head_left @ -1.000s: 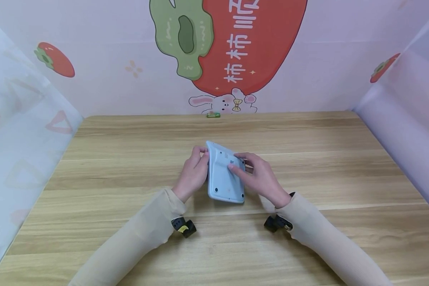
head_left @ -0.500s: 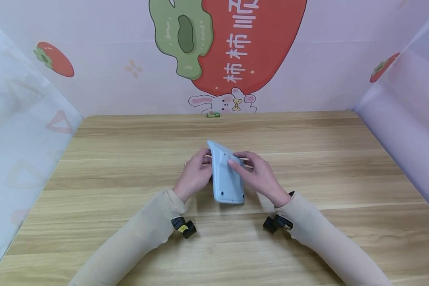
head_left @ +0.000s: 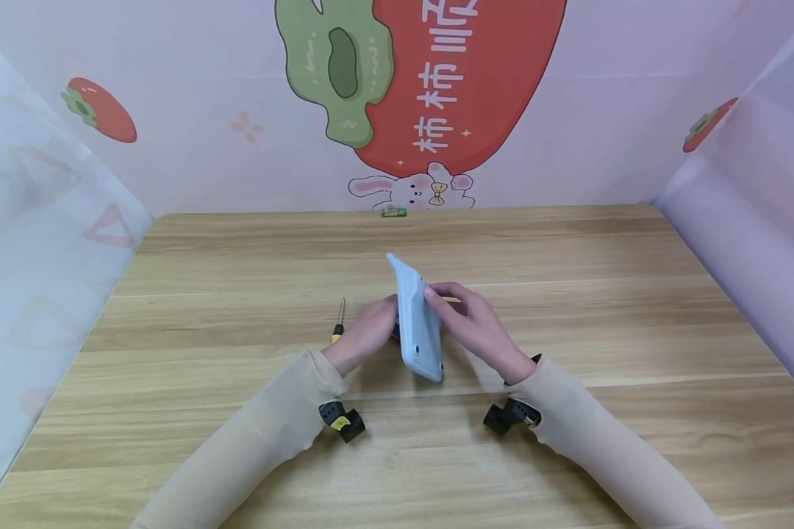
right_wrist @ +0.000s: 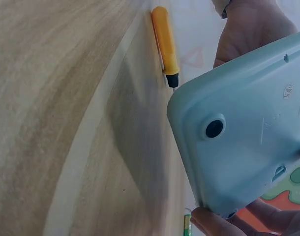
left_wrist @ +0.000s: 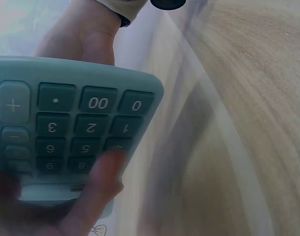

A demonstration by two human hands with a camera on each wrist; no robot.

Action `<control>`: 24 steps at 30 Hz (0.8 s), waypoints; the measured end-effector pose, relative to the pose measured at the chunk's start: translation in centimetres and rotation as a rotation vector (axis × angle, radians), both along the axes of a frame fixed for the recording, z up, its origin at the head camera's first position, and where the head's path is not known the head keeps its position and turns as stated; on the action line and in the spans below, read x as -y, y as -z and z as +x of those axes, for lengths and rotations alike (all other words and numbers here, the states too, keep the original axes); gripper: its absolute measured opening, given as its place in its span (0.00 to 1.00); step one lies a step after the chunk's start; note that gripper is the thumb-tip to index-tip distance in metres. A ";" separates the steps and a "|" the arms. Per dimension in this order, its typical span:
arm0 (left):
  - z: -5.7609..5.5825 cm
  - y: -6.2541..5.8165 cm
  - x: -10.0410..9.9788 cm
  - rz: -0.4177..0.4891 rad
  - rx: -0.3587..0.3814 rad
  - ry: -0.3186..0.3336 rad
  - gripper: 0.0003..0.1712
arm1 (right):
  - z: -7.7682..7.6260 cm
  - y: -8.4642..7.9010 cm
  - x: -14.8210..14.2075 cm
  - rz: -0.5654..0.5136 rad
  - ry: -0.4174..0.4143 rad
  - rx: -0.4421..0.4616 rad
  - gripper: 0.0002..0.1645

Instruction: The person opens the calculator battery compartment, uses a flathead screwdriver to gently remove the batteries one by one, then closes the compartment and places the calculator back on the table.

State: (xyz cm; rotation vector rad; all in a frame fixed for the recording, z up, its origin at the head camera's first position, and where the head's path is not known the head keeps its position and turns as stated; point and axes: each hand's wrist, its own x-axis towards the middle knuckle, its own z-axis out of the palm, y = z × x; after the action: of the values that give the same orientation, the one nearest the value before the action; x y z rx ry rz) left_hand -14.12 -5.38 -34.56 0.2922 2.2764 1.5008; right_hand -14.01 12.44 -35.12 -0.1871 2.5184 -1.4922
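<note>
A light blue calculator (head_left: pixel 418 323) stands tilted on edge above the table, its back turned to the right. My right hand (head_left: pixel 473 323) grips it, thumb on the back and fingers round the far edge. On the keypad side is my left hand (head_left: pixel 365 330), its fingertips partly hidden by the calculator in the head view. In the left wrist view one digit (left_wrist: pixel 108 172) of it, blurred, lies before the lower number keys. The right wrist view shows round dark feet on the calculator's back (right_wrist: pixel 238 142).
Beside the left hand lies a yellow-and-black screwdriver (head_left: pixel 340 323), partly covered by that hand. A green battery (head_left: pixel 393 212) lies at the far edge of the wooden table (head_left: pixel 569 294). Printed cloth walls (head_left: pixel 205 147) stand behind and at both sides.
The calculator has turned more edge-on and shifted slightly right. My left hand has gone from its left edge to the keypad side, uncovering the screwdriver. The right hand still holds on.
</note>
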 end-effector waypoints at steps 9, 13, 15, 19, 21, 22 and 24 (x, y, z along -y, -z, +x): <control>0.2 0.2 -0.2 0.053 0.084 -0.001 0.36 | 0.1 0.0 0.4 -0.079 -0.024 -0.011 0.33; 0.3 0.4 -0.3 0.122 0.119 0.009 0.37 | 0.1 0.1 0.4 -0.118 -0.033 0.003 0.34; 0.4 0.5 -0.4 0.153 0.137 0.009 0.37 | 0.2 0.0 0.5 -0.140 -0.035 0.010 0.34; 0.5 0.5 -0.5 0.201 0.176 0.004 0.36 | 0.3 -0.2 0.6 -0.180 -0.047 0.009 0.33; 0.5 0.6 -0.4 0.218 0.196 0.000 0.35 | 0.3 -0.2 0.7 -0.200 -0.055 0.009 0.33; 0.5 0.6 -0.4 0.225 0.207 -0.007 0.35 | 0.3 -0.3 0.7 -0.210 -0.060 0.007 0.33; 0.5 0.5 -0.4 0.228 0.219 -0.012 0.35 | 0.3 -0.3 0.7 -0.230 -0.069 0.006 0.33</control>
State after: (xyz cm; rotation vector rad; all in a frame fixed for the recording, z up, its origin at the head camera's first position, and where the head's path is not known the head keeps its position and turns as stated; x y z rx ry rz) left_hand -13.63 -4.95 -35.07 0.1683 1.9446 1.7112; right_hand -13.73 11.71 -34.86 -0.3006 2.3059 -1.7477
